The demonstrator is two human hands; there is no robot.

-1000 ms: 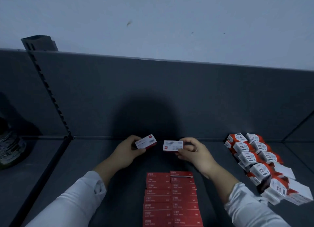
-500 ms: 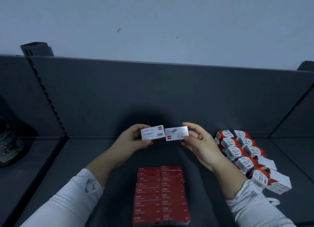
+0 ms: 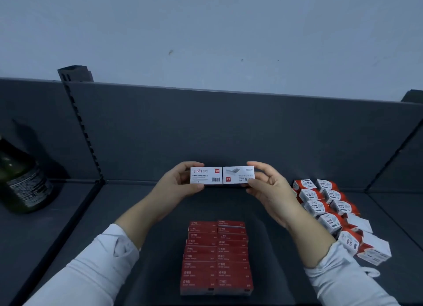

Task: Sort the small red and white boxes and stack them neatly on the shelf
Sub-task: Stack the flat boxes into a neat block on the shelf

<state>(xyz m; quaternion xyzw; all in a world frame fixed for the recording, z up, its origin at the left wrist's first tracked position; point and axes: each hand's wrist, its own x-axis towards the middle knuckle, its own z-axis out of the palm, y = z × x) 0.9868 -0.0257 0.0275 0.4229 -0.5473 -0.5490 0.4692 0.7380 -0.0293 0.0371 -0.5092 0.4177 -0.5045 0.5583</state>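
Pinches one white-faced box (image 3: 206, 175) in the left hand (image 3: 175, 188), a second box (image 3: 238, 175) in the right hand (image 3: 269, 188), butted end to end above the shelf (image 3: 274, 278), probably matching faces before joining the red stack (image 3: 216, 257) by its front edge.

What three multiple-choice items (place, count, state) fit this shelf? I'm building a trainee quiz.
1. Where is the dark bottle? A left of the slotted upright; B far right; C in a hand.
2. How many columns has the red stack? A one; B two; C four.
3. The left hand and right hand hold: A nothing; B one red box; C a white box each.
A, it stands past the upright; B, two columns lie side by side; C, left box and right box meet end to end.
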